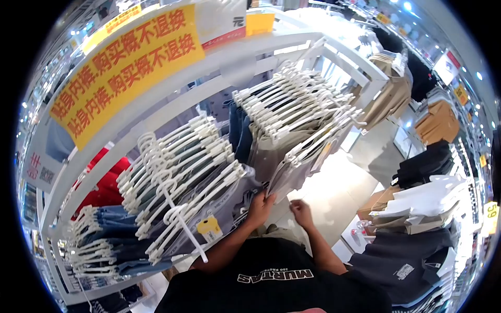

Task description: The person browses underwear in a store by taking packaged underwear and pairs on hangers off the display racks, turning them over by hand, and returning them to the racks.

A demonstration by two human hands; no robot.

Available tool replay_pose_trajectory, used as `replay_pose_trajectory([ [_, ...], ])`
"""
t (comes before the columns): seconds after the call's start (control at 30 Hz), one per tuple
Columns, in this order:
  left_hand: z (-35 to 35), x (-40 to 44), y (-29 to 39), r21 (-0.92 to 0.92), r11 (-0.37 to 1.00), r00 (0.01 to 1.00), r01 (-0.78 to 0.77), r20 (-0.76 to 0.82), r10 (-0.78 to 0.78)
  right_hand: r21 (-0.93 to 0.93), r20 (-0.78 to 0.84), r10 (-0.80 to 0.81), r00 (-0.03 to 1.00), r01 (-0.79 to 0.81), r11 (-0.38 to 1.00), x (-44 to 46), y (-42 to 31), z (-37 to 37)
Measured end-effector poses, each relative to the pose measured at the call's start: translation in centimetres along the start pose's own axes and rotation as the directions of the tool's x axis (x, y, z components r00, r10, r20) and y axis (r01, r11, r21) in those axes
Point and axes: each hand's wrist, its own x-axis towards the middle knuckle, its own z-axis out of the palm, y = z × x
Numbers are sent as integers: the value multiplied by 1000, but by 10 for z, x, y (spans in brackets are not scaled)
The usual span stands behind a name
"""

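Note:
My left hand (260,209) reaches up to the rack and is closed on the edge of a grey garment (282,180), thumb uppermost. That garment hangs from a white clip hanger at the front of a tightly packed row. To the right, apart from the clothes, my right hand (301,214) is held over the pale floor with its fingers curled in; whatever may be inside them is hidden. Close to my left forearm hangs a grey-purple garment (216,208) with a yellow-and-white tag (209,228).
A white rack frame (209,88) carries a yellow sign (128,73) and rows of white hangers (180,182). Jeans (112,221) hang lower left, red clothing (104,177) behind. On the right are folded white clothes (417,201) and a dark T-shirt (404,261). Glossy floor tiles (336,188) lie between.

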Motion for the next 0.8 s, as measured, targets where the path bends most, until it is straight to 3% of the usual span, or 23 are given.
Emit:
replay_pose_trajectory([
  [0.07,-2,0,5,42,998,998,45,40,-46,-160,132,114,985,-92,983,-14,49,18],
  [0.13,3,-2,-15,-67,996,995,59,80,-53,-310,182,234,955,-170,935,-35,124,40],
  [0.17,6,-3,-24,-123,990,994,69,99,-56,-484,276,326,904,-162,860,-45,175,49],
  [0.23,7,-5,-25,-121,988,989,97,124,-82,-576,352,549,758,-287,765,-69,164,35],
  [0.33,6,-12,-45,-157,980,983,121,155,-97,-513,189,546,816,-392,763,-77,152,26],
  [0.43,8,-20,-73,-116,980,967,162,216,-134,-337,202,549,811,-468,816,-64,146,12],
  [0.53,9,-28,-91,212,971,938,112,300,-173,-239,190,519,834,-473,848,-56,156,2],
  [0.6,18,-31,-88,267,954,905,137,359,-230,-179,197,538,819,-510,842,-51,172,2],
  [0.7,43,-24,-83,343,922,872,181,377,-312,-324,342,531,775,-433,841,-36,198,-7],
  [0.8,77,-5,-70,377,902,842,212,397,-364,-428,510,217,833,26,903,-12,208,-36],
])
